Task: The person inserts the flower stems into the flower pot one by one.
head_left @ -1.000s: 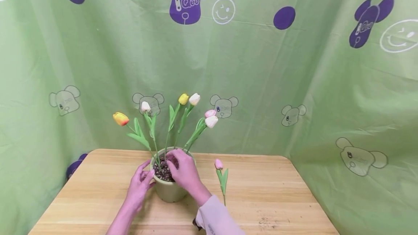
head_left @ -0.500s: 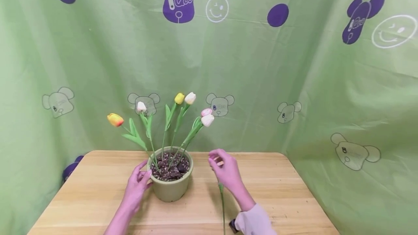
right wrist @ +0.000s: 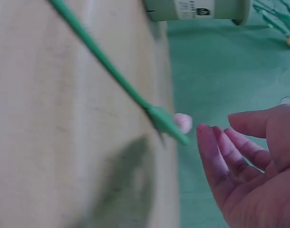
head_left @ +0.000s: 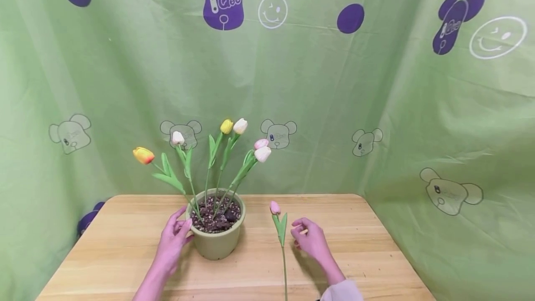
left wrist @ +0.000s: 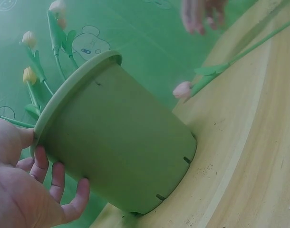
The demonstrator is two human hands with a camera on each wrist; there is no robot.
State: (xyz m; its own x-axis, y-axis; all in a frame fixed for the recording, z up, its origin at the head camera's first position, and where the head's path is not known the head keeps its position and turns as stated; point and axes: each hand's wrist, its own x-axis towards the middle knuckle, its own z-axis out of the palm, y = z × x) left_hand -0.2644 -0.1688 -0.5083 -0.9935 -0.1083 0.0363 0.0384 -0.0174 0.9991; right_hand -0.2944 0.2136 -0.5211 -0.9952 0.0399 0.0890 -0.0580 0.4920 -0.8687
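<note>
A pale green flower pot [head_left: 215, 244] filled with dark soil stands on the table. At its left side my left hand [head_left: 170, 244] pinches the rim, thumb on top and the other fingers [left wrist: 57, 183] bent against the outer wall. Several artificial tulips rise from the soil, among them an orange tulip [head_left: 144, 155], a yellow tulip [head_left: 226, 127] and white and pink ones. To the pot's right, a loose pink tulip [head_left: 275, 207] lies on the table with its long green stem [head_left: 284, 268] towards me. My right hand [head_left: 311, 240] hovers just right of its leaves, fingers loosely bent, holding nothing.
The wooden table [head_left: 355, 240] has rounded far corners and a few dark crumbs. Behind and around it hangs a green curtain [head_left: 317, 82] printed with bear heads. A white label [right wrist: 195, 8] shows on the pot's wall in the right wrist view.
My right hand has left the soil and moved right, passing over the loose pink tulip to its right side. My left hand keeps its place at the pot's rim.
</note>
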